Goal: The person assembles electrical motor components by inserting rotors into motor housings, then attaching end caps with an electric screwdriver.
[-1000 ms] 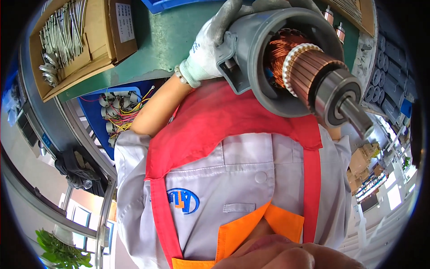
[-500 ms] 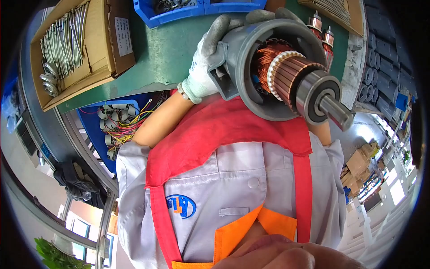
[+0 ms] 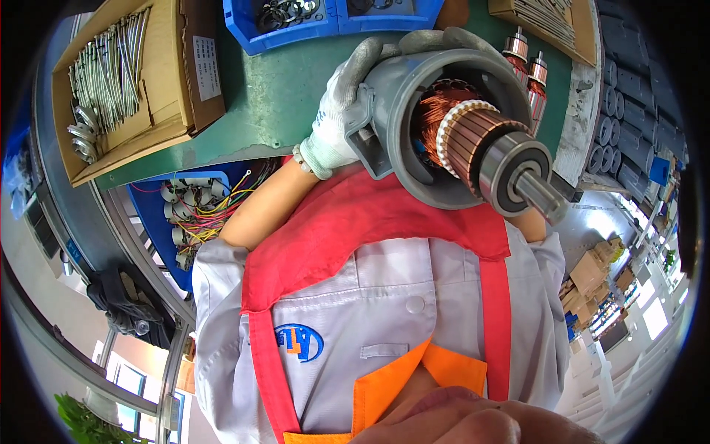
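Step in hand, as judged: a copper-wound motor armature with a ribbed copper commutator, a white cord band and a steel bearing on its shaft [image 3: 473, 140] is being fitted in, or handled together with, a grey cylindrical metal housing with a side bracket [image 3: 388, 92].

Position: the housing is held in front of the chest at the near edge of the green bench [image 3: 266, 103], its open mouth toward the camera. The armature's windings lie inside the mouth; commutator, bearing and bare shaft end project beyond it. The inner end is hidden, so seating cannot be confirmed.

Hands: the left hand, in a white glove with grey coating [image 3: 340, 96], grips the housing on its bracket side. The right hand is concealed behind the housing; the state of its fingers cannot be told. Grey gloved fingers [image 3: 462, 37] lie over the far upper wall; their owner hand is uncertain.

Nearby: two upright copper armatures [image 3: 516, 46] stand on the bench, beyond the housing to the right.

Next move, in judgement: it calls for a firm hold on the housing and the armature kept centred, windings clear of the rim.
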### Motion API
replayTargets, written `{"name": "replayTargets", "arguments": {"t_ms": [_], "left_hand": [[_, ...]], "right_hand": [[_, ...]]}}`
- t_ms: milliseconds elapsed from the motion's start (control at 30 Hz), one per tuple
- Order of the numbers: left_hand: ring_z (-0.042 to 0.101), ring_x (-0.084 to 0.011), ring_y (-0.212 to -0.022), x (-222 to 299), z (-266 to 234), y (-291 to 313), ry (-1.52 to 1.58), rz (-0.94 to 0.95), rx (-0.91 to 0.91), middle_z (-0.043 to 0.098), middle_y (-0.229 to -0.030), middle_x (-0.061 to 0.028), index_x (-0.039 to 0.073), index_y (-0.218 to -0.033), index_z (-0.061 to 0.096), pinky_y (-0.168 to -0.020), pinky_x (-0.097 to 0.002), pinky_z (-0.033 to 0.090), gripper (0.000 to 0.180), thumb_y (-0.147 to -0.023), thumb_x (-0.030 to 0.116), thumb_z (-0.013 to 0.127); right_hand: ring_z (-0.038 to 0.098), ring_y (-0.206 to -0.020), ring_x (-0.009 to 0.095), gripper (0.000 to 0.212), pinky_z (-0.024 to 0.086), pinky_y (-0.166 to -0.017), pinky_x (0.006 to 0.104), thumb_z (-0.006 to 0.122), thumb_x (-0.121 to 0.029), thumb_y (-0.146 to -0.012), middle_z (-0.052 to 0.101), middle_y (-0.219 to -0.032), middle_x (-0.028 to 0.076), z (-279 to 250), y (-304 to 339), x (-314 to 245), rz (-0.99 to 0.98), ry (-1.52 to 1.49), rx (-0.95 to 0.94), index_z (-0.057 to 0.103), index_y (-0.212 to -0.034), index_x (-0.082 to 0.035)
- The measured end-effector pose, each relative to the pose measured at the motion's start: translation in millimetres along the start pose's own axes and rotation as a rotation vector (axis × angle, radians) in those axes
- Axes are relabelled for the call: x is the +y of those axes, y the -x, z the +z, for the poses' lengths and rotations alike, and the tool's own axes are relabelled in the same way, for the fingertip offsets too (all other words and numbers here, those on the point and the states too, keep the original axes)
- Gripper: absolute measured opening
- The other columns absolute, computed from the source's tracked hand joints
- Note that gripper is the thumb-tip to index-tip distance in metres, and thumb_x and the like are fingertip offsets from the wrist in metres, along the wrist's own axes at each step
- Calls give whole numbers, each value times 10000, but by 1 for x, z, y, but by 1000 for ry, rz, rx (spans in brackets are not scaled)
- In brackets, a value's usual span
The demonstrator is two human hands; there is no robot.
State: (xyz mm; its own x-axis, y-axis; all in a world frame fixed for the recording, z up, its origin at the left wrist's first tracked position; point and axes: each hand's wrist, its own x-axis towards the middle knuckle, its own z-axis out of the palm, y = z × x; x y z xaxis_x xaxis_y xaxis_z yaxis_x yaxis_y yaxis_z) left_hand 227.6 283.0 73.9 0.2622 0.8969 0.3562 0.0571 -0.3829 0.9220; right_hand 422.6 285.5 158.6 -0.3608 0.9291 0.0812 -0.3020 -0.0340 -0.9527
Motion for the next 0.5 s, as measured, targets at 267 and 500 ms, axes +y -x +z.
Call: {"name": "replayTargets", "arguments": {"t_ms": [267,500], "left_hand": [[537,-379,-1189,7,-4,-1,-24,150,28,543,-1316,-217,-41,-1407,381,-1024,-432,424,680,-822,157,665],[526,-383,-1201,-2,3,-4,-37,115,-38,529,-1327,-230,-36,-1415,371,-1032,-440,413,772,-772,205,724]], "right_hand": [[516,-1272,263,1102,426,-1078,369,934,-242,-593,460,-1418,204,3,0,-5,76,-75,40,290,-1430,72],[502,-1285,263,1125,413,-1088,376,935,-254,-587,444,-1434,197,1,4,-18,86,-51,89,276,-1448,46]]}}
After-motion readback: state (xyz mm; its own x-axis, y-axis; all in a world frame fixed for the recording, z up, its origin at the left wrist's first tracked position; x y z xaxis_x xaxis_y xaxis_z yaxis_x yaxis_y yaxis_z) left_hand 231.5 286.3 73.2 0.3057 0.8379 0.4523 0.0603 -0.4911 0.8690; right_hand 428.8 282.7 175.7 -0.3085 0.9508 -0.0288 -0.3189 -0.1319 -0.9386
